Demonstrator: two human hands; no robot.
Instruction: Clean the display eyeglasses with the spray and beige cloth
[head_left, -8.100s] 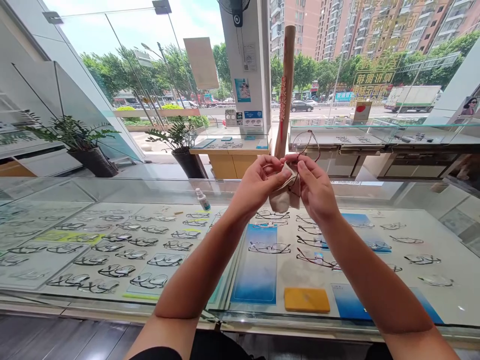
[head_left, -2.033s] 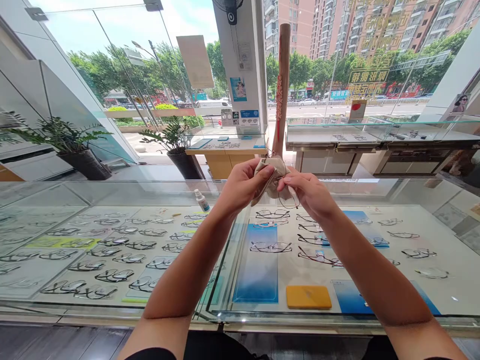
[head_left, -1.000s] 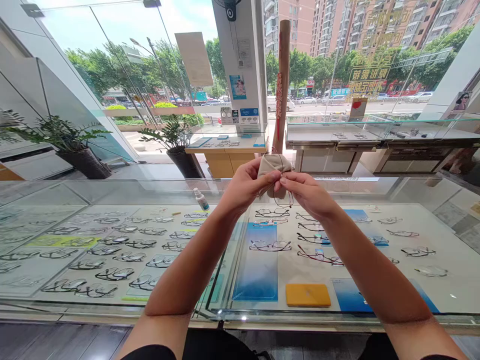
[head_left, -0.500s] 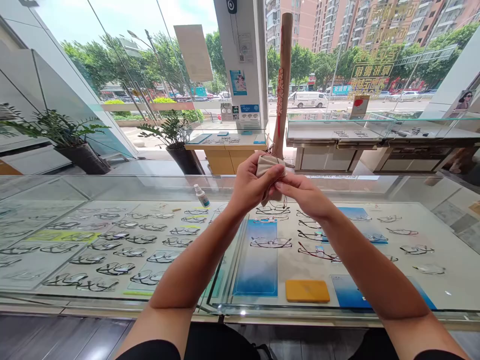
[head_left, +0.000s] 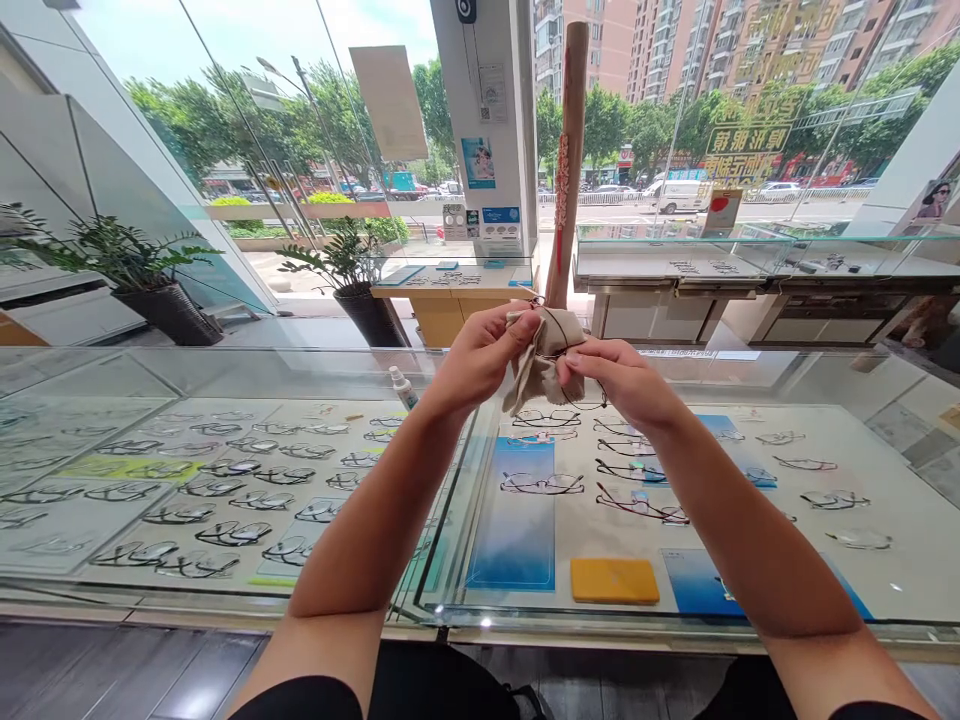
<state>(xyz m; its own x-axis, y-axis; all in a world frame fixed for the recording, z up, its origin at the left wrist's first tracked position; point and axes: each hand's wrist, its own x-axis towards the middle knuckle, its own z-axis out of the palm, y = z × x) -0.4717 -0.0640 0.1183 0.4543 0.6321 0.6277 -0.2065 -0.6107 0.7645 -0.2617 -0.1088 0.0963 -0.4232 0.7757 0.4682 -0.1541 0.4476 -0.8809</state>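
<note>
A beige cloth drawstring pouch (head_left: 566, 330) is up in front of me, above the glass counter. My left hand (head_left: 487, 350) pinches its gathered left side between thumb and fingers. My right hand (head_left: 611, 370) is closed at the pouch's right side, thumb and fingertips on the fabric and its thin dark cord (head_left: 592, 403). The cord crosses the cloth and a loose end hangs below the right fingers. Whether anything is inside the pouch is hidden.
Below my arms is a glass display counter (head_left: 450, 612) with rows of eyeglasses (head_left: 541, 484), a yellow case (head_left: 613, 581) and a small spray bottle (head_left: 403, 386). A tall wooden post (head_left: 571, 150) rises behind the pouch. Potted plants (head_left: 337, 260) and more display cases (head_left: 652, 318) stand by the windows.
My hands have moved apart, the left one shifting left. More of the pouch now shows between them, with its cloth spread and the cord visible across it.
</note>
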